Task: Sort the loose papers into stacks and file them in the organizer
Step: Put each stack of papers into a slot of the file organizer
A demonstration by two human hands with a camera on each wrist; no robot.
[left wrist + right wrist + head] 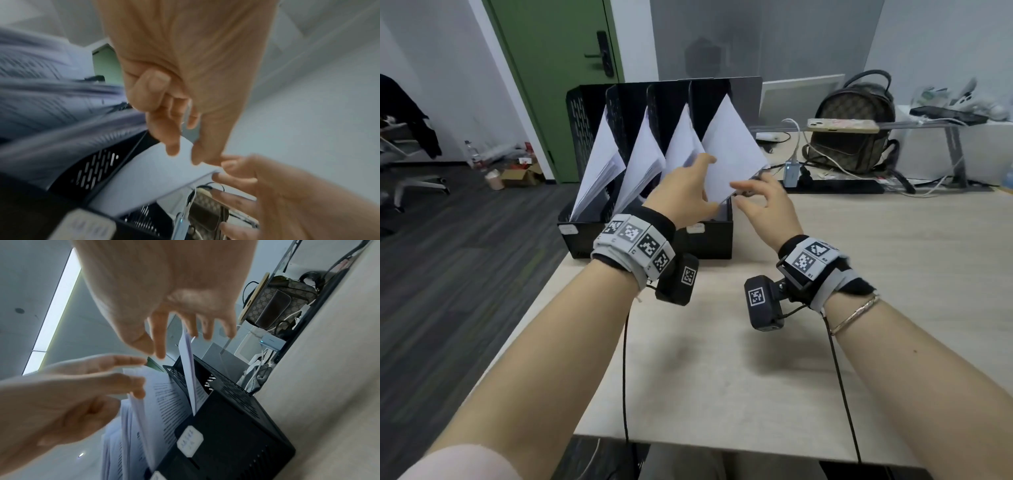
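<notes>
While the black perforated-metal file organizer (585, 113) stands at the far left corner of the pale wooden surface (722, 359), both hands meet at its rightmost compartment. It has four upright slots divided by black panels, and each slot holds a sheaf of white paper leaning on a diagonal, one corner pointing up. Small white labels sit on the low front wall.

The rightmost paper stack (732, 150) is white on the side facing the head camera; the right wrist view shows lines of printed text on the sheets. Its lower end is inside the slot, and its upper part sticks out above the front wall.

The left hand (681, 195) reaches in from the left with fingers extended, thumb and fingertips lying against the left edge of that stack; whether it pinches the sheets or only steadies them cannot be told. The right hand (767, 205) is just beside the stack's lower right edge, fingers spread and loosely bent, fingertips at the paper's edge without closing round it.

Behind the organizer, well apart, a patterned brown backpack (852, 137) sits among white cables, with a phone (842, 125) on a shelf in front of it.
</notes>
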